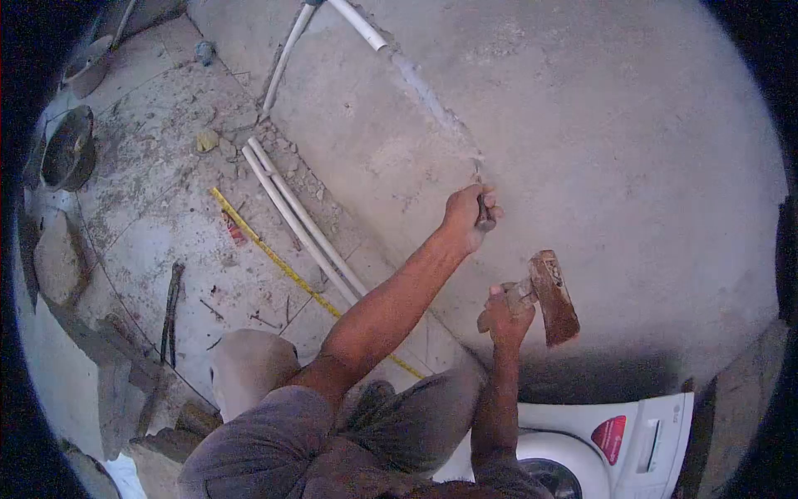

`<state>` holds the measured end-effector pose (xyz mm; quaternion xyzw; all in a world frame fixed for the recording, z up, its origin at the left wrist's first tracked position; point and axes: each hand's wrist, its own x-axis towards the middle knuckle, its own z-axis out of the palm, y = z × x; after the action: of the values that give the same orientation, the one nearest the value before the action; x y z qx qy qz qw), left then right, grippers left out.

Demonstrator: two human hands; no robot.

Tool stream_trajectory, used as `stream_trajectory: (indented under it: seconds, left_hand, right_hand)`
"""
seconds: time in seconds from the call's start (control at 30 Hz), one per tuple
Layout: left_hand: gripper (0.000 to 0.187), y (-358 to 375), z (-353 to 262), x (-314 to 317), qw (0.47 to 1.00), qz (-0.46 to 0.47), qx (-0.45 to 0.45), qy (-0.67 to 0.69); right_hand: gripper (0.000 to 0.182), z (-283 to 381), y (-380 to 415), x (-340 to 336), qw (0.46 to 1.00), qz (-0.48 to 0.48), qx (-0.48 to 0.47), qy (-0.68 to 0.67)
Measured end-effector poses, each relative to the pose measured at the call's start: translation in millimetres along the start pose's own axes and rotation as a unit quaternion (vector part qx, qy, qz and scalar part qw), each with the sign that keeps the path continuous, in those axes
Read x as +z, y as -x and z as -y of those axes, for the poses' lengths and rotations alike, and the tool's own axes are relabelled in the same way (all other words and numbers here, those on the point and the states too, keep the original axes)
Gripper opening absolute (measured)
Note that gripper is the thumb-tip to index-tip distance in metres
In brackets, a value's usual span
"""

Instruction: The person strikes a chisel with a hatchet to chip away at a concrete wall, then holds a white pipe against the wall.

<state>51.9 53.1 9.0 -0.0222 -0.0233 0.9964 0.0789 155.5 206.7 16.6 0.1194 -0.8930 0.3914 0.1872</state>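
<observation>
My left hand (470, 214) is closed around a chisel (485, 218), whose dark butt end sticks out of the fist. The chisel's thin tip points up the wall to the lower end of a pale groove (428, 98). Below and to the right, my right hand (509, 320) grips a hammer (554, 299) by its handle. The hammer has a worn, brown, block-shaped head, held apart from the chisel.
White pipes (303, 220) lie along the wall's foot beside a yellow measuring tape (278, 262). Another white pipe (359, 25) runs on the wall. Rubble and a black bucket (70, 150) are on the left floor. A white washing machine (582, 432) stands at lower right.
</observation>
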Motion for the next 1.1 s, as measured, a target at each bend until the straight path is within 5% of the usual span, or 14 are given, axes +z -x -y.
stream_trajectory:
  seconds: [0.07, 0.17, 0.33, 0.4, 0.47, 0.53, 0.6, 0.67, 0.77, 0.8, 0.9, 0.97, 1.0, 1.1]
  left_hand:
    - [0.014, -2.5, -7.3, -0.8, 0.999, 0.025, -0.012, 0.026]
    - [0.015, -3.3, -19.4, 1.8, 0.995, 0.058, -0.023, 0.079]
    - [0.017, 2.3, -29.3, 8.1, 0.991, 0.073, -0.021, 0.114]
    - [0.016, 0.9, -27.9, 9.6, 0.99, 0.091, -0.025, 0.109]
    - [0.016, -7.6, -24.9, 4.7, 0.988, 0.115, -0.015, 0.105]
    - [0.016, -6.9, -19.8, -0.4, 0.985, 0.136, -0.01, 0.103]
    - [0.018, -10.5, -36.0, 4.6, 0.974, 0.096, -0.077, 0.192]
    - [0.018, -5.2, -27.8, 9.9, 0.986, 0.085, -0.055, 0.131]
    - [0.018, -2.5, -18.5, 12.6, 0.993, 0.07, -0.037, 0.092]
    - [0.02, -3.9, -16.9, 13.0, 0.991, 0.066, -0.02, 0.117]
    - [0.019, -9.0, -17.7, 11.4, 0.988, 0.092, -0.024, 0.126]
    - [0.018, -13.2, -21.2, 5.8, 0.988, 0.103, -0.025, 0.113]
    - [0.017, -10.6, -20.6, 5.7, 0.989, 0.11, -0.035, 0.096]
    - [0.023, -9.2, -21.4, 12.0, 0.99, 0.1, -0.031, 0.099]
  right_hand:
    - [0.019, 8.4, 2.2, -4.4, 0.999, 0.007, -0.015, 0.028]
    - [0.018, 65.7, 2.6, -21.2, 0.961, 0.002, -0.213, 0.177]
    - [0.014, 136.5, 1.4, -25.1, 0.905, -0.026, -0.392, -0.162]
    - [0.016, 141.7, -7.8, -14.3, 0.934, 0.06, -0.287, 0.207]
    - [0.023, 113.9, -30.0, 5.7, 0.87, 0.159, 0.003, 0.466]
    - [0.027, 63.3, -39.3, 6.8, 0.916, 0.191, 0.044, 0.349]
    - [0.022, 39.3, -40.6, 1.7, 0.933, 0.121, -0.176, 0.29]
    - [0.02, 70.3, -13.5, -17.7, 0.919, 0.071, -0.154, 0.356]
    - [0.018, 110.7, 0.5, -35.3, 0.986, 0.022, -0.125, 0.105]
    - [0.02, 113.7, -0.9, -29.3, 0.961, 0.047, -0.264, -0.067]
    - [0.016, 57.4, -15.1, -27.7, 0.918, 0.133, -0.25, 0.277]
    - [0.021, 46.7, -35.6, 10.9, 0.882, 0.132, -0.055, 0.448]
    - [0.029, 49.3, -41.5, 15.9, 0.922, 0.202, 0.076, 0.32]
    - [0.025, 61.5, -13.2, 0.0, 0.957, 0.068, -0.112, 0.258]
